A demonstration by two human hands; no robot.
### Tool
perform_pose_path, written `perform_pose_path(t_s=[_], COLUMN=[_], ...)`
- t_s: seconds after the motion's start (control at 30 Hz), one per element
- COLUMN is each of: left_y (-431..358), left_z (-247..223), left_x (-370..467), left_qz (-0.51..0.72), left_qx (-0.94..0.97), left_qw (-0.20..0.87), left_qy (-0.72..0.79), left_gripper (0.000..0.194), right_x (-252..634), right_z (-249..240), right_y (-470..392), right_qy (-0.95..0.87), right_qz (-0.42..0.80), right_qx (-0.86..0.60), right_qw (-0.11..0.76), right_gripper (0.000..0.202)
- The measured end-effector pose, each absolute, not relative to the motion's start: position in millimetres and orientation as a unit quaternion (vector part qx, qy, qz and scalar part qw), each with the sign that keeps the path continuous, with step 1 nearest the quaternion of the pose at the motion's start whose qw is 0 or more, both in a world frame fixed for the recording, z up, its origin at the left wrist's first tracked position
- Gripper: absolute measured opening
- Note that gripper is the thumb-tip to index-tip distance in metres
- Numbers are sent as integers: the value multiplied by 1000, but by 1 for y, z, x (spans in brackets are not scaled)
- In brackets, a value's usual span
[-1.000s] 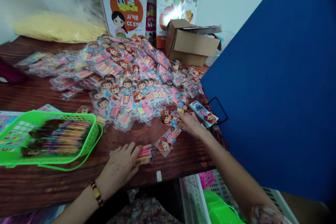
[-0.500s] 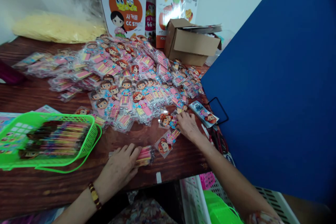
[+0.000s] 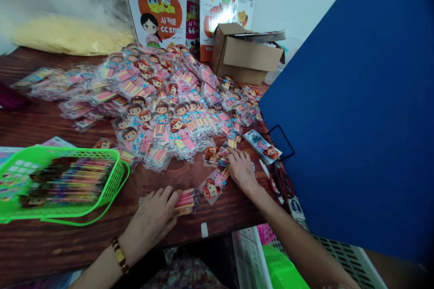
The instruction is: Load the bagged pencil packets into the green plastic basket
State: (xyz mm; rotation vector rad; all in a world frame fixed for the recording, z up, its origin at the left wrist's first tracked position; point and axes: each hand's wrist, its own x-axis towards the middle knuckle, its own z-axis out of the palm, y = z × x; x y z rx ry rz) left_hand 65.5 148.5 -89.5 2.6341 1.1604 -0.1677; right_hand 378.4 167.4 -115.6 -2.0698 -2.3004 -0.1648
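Note:
My left hand (image 3: 154,214) is wrapped over a stack of candy stick packets (image 3: 186,201) lying on the table near its front edge; pink and yellow ends stick out past the fingers. With fingers curled down, my right hand (image 3: 242,169) grips the end of a clear candy stick packet (image 3: 212,155) printed with a cartoon figure. Just below it lies another such packet (image 3: 211,188), its lower end close to the right hand. A large heap of similar packets (image 3: 169,113) spreads behind both hands.
A green basket (image 3: 115,176) with packets standing in rows is at the left. Scissors (image 3: 281,183) and a flat printed pouch (image 3: 262,144) lie right. An open carton (image 3: 249,56) and printed boxes (image 3: 159,18) stand behind. A blue panel (image 3: 356,122) borders the right side.
My right hand has shifted slightly down and toward me, with the packet under its fingers. My left hand stays on its stack. The whole view has moved a little.

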Motion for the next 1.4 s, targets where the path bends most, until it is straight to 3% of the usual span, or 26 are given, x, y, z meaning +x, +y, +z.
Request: perform_pose_path(t_s=[0.47,0.63,0.77,0.87,0.97,1.03,1.1,1.2,1.3,1.4], left_y=[148,148,148,148,148,148,148,149,149,149], left_z=[-93,-94,-94,-91,-87,-86,-85,-86,-85,-85], left_x=[65,63,63,64,65,66,67,66,66,66], left_qz=[-55,-48,-46,-46,-55,-57,-54,-54,-55,-58], left_qx=[906,907,910,911,911,911,911,913,914,913], left_qw=[129,126,121,118,120,121,121,117,113,109], left_qy=[400,398,395,393,391,391,390,387,385,388], left_gripper=[43,42,43,41,39,39,39,40,39,39], right_x=[389,382,387,406,420,417,408,393,386,376], right_z=[-109,-116,-122,-110,-94,-88,-86,-82,-70,-59], right_y=[176,166,156,156,154,148,140,129,132,146], right_qy=[-741,-742,-737,-666,-558,-513,-491,-533,-688,-803], right_qz=[-1,-51,-20,41,175,307,411,441,379,259], right_qx=[-671,-667,-664,-700,-717,-698,-668,-647,-600,-535], right_qw=[18,42,121,253,379,395,379,320,150,-33], right_gripper=[34,25,31,40,31,33,36,30,26,42])
